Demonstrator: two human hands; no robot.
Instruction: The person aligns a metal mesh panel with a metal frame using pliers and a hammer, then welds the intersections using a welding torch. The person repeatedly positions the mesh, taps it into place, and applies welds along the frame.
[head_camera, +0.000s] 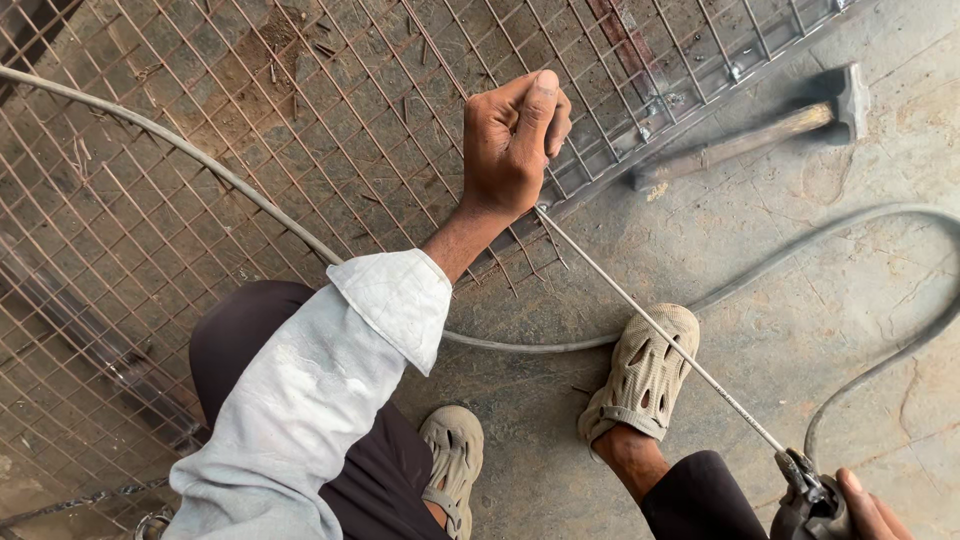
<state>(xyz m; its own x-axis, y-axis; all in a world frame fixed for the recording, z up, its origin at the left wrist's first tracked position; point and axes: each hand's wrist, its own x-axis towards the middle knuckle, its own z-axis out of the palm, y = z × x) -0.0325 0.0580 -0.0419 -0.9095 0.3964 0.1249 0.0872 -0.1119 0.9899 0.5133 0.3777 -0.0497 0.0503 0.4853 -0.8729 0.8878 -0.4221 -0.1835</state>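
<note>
Concrete floor, hammer beside wire mesh, cable looping past sandal

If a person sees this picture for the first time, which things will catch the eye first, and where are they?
In the centre, the left hand presses on the edge of a rusty wire mesh that fills the upper left. A thin welding rod runs from under that hand down to a holder gripped by the right hand at the bottom right corner. A hammer lies on the concrete floor at the upper right.
</note>
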